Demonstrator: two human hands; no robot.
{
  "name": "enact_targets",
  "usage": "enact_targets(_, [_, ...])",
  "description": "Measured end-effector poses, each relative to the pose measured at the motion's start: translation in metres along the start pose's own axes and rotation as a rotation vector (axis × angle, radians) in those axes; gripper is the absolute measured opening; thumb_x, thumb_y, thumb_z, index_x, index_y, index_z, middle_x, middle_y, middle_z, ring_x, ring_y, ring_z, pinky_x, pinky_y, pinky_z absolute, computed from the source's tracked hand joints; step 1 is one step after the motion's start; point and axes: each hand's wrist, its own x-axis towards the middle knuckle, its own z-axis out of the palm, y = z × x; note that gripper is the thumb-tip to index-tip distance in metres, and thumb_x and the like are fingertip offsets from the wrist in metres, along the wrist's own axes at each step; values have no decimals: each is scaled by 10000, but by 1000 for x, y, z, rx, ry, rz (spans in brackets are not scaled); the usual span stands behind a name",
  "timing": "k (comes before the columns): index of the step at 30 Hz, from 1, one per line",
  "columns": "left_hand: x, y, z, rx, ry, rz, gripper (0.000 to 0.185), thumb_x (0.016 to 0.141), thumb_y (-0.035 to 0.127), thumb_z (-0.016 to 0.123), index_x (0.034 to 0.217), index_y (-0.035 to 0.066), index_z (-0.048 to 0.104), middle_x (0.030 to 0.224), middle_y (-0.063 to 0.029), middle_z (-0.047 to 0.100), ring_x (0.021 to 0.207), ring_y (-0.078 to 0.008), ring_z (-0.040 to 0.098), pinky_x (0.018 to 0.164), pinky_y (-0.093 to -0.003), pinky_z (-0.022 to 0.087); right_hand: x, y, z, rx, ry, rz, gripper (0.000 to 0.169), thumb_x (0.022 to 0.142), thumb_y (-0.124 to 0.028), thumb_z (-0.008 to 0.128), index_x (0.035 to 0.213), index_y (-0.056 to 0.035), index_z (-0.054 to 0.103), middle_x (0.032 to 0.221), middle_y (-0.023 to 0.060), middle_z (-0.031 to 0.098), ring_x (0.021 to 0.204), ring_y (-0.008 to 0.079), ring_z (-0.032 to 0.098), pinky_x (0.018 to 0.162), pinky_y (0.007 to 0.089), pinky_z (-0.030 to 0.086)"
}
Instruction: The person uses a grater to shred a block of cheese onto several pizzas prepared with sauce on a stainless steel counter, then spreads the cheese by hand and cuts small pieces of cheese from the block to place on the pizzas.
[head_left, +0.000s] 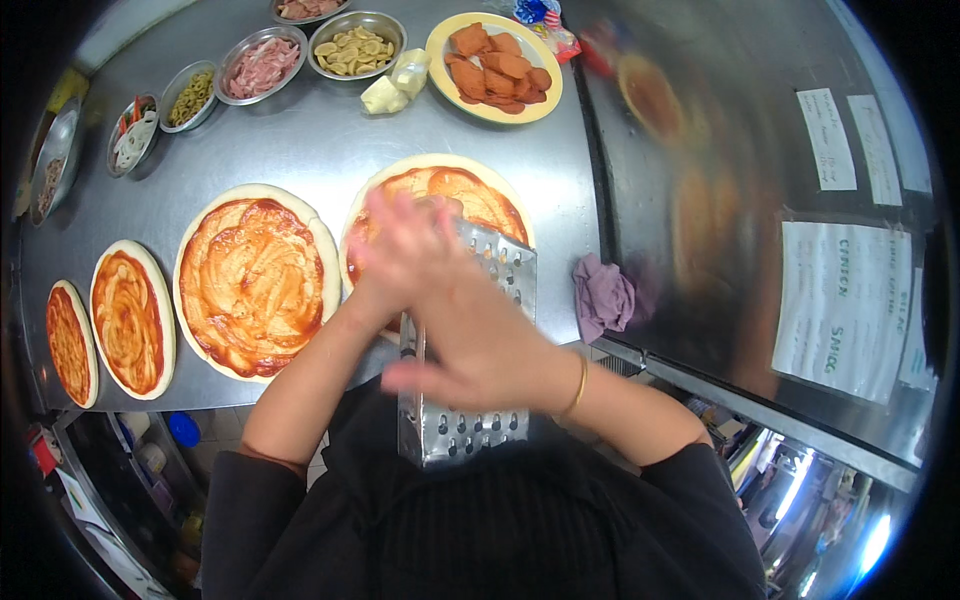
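My left hand, blurred by motion, has its fingers spread over a sauced pizza base. My right hand, with a thin bangle at the wrist, crosses over a metal box grater. Its thumb stands out to the left, and its fingers meet or overlap my left hand; which hand is on top is hard to tell. Nothing shows between the hands. The grater lies tilted between my black-clad front and the pizza, partly hidden by my right hand and forearm.
More sauced bases line the steel table leftward. Bowls of sliced ham, olives and sliced mushrooms stand behind, near wrapped butter-like blocks and a yellow-rimmed plate. A purple cloth sits by the steel wall.
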Motion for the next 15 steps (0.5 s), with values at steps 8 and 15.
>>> enact_targets(8, [-8,4,0,-22,-100,-132,349,903,137,453,1222,2,499,1161,-172,561,1106,-306,513,952,-373,403,2,29,2,-250,58,43,645,900,-351,469,1440,-74,251,1496,171,226,1392,390,156,1104,564,68])
enact_targets(15, [1,15,-2,139,-80,-250,312,876,76,464,1164,-4,549,1127,-186,576,1066,-316,537,926,-369,421,14,78,1,222,274,92,639,929,-288,440,1441,-17,169,1466,216,259,1379,393,183,1119,530,94])
